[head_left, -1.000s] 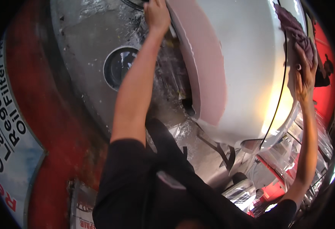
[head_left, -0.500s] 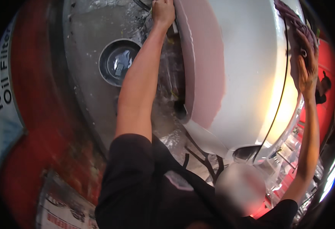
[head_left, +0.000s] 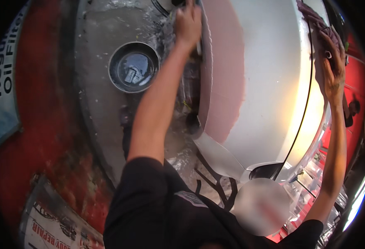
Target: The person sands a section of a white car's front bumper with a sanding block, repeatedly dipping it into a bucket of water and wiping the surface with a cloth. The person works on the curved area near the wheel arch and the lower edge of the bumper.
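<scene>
A pale silver car body panel (head_left: 269, 91) fills the middle, with a dull pink patch (head_left: 226, 74) along its lower left side. At the far end of that edge is my left hand (head_left: 187, 27), its fingers curled and smeared by motion; what they hold, if anything, is hidden. My right hand (head_left: 335, 70) rests on the car beyond the panel's dark seam, its fingers on a bunched maroon cloth (head_left: 313, 16) that trails away along the bodywork. A ring shows on one finger.
A round black basin (head_left: 115, 81) with water stands on the wet grey floor (head_left: 101, 45), left of my left forearm. Red surfaces and a printed sign (head_left: 3, 83) line the left side. Dark metal legs (head_left: 215, 178) stand below the panel; a red car (head_left: 357, 87) is at right.
My left hand has shifted slightly right and nearer the panel's edge, uncovering more of the basin. My right hand stays on the cloth. The whole view has tilted a little.
</scene>
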`<state>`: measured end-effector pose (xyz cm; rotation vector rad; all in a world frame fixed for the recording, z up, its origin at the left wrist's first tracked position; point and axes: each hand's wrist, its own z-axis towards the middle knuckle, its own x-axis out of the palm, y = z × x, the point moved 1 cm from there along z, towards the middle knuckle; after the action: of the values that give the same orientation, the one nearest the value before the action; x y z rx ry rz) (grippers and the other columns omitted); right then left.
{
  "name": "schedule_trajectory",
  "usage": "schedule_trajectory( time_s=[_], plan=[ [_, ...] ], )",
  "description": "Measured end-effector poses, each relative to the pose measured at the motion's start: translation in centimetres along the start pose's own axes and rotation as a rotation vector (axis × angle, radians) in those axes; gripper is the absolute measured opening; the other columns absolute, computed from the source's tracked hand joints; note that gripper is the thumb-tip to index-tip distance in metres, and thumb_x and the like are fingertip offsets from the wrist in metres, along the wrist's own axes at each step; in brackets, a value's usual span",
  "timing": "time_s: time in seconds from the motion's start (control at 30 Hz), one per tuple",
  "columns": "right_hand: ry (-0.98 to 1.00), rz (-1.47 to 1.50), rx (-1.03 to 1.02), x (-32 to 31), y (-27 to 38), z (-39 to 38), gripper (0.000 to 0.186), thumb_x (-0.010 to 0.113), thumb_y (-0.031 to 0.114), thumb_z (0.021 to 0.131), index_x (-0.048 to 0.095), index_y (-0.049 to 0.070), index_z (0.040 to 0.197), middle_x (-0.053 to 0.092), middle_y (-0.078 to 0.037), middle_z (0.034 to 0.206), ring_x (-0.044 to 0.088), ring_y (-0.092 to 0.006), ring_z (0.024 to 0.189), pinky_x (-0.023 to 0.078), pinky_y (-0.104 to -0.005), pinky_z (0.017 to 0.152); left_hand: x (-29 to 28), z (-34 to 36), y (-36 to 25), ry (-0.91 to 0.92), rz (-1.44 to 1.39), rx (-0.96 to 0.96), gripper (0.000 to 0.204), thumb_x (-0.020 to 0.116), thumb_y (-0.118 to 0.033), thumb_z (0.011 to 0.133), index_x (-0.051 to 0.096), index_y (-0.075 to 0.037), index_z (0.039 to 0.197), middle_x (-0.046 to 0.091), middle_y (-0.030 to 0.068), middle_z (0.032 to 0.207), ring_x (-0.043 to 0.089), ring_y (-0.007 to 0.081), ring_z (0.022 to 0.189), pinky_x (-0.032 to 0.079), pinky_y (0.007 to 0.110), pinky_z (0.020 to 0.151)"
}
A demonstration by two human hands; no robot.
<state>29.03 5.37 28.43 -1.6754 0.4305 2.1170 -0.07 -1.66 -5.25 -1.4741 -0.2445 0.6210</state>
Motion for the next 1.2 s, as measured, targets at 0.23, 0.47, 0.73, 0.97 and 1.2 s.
schedule_trajectory(
  time_s=[0.23,0.47,0.73,0.97,1.2],
  plan=[
    [0.010,-0.118,0.043,-0.9,-0.1,-0.6,0.045,0.058,0.019,0.098,0.063,0.008,0.141,0.051,-0.014,0.153,0.048,-0.0318,0.143,0.037,-0.0430,0.118,1.2,-18.8,-6.5,-0.033,-0.058,-0.050,0.060,0.050,-0.026,0.107,0.036,-0.004,0.161,0.045,0.0322,0.149,0.055,0.0452,0.129,0.045,0.050,0.104],
    [0.024,-0.022,0.083,0.4,0.8,0.6,0.044,0.059,0.023,0.101,0.063,0.004,0.140,0.055,-0.017,0.147,0.050,-0.0333,0.142,0.039,-0.0451,0.117,1.8,-2.2,0.9,-0.310,0.117,0.142,0.056,0.053,-0.026,0.105,0.044,-0.008,0.157,0.057,0.0333,0.111,0.061,0.0474,0.097,0.052,0.049,0.087],
    [-0.001,-0.076,0.063,-0.6,0.0,-0.2,0.045,0.052,0.009,0.095,0.065,0.006,0.139,0.053,-0.019,0.149,0.050,-0.0372,0.141,0.039,-0.0468,0.117,1.6,-3.6,-2.3,-0.062,0.007,-0.035,0.061,0.054,-0.029,0.104,0.039,-0.012,0.161,0.056,0.0339,0.115,0.063,0.0467,0.098,0.052,0.051,0.087],
    [0.018,-0.231,0.056,-1.2,1.2,0.4,0.045,0.054,0.006,0.090,0.069,0.006,0.133,0.052,-0.018,0.153,0.049,-0.0370,0.141,0.035,-0.0471,0.119,2.0,-8.6,-5.1,-0.084,-0.009,-0.040,0.063,0.052,-0.033,0.105,0.036,-0.010,0.162,0.057,0.0331,0.118,0.063,0.0460,0.107,0.051,0.053,0.089],
    [0.017,0.012,0.148,-0.9,-0.8,-0.9,0.042,0.056,0.010,0.094,0.067,0.002,0.134,0.064,-0.013,0.140,0.043,-0.0318,0.146,0.042,-0.0376,0.109,0.9,4.3,-0.3,-0.078,-0.018,-0.106,0.054,0.047,-0.033,0.107,0.043,-0.005,0.153,0.054,0.0341,0.135,0.060,0.0465,0.118,0.049,0.051,0.099]
  ],
)
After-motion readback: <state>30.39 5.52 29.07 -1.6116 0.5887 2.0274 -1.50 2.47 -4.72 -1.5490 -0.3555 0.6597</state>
